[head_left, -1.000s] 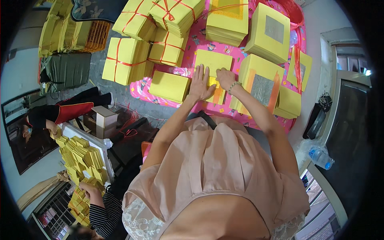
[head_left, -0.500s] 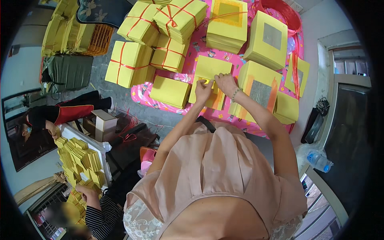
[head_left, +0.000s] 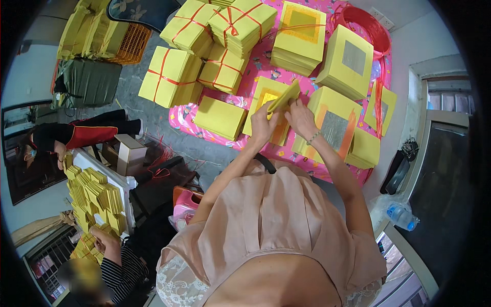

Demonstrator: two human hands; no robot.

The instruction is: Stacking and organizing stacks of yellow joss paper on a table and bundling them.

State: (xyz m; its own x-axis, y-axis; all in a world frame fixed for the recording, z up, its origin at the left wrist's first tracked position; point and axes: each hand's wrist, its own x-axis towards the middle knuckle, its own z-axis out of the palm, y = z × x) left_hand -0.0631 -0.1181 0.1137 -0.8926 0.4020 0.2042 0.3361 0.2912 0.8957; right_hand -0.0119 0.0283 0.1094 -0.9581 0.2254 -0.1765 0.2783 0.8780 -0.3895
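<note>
A folded piece of yellow paper (head_left: 287, 97) stands tilted on edge in front of me. My left hand (head_left: 262, 124) grips its lower left end, thumb and fingers closed. At its right side, the fingers of my right hand (head_left: 303, 121) are pinched against the paper; their tips are partly hidden. Beneath both hands lies a flat yellow sheet (head_left: 263, 85) bearing a gold square with an orange border. The right hand is close to a stack of yellow sheets (head_left: 332, 97) with a silver square and orange bands. A plain yellow stack (head_left: 219, 118) sits left of the left hand.
Red-tied yellow bundles (head_left: 171, 71) are piled at the far left of the pink patterned tablecloth (head_left: 261, 64). More stacks (head_left: 350, 53) and a red basket (head_left: 373, 41) stand far right. At left, two people work by a table heaped with yellow folded pieces (head_left: 97, 197).
The yellow paper that lay flat under my hands is now raised on edge, uncovering the gold square below. Both hands have moved slightly nearer me, and the right one also a little rightward.
</note>
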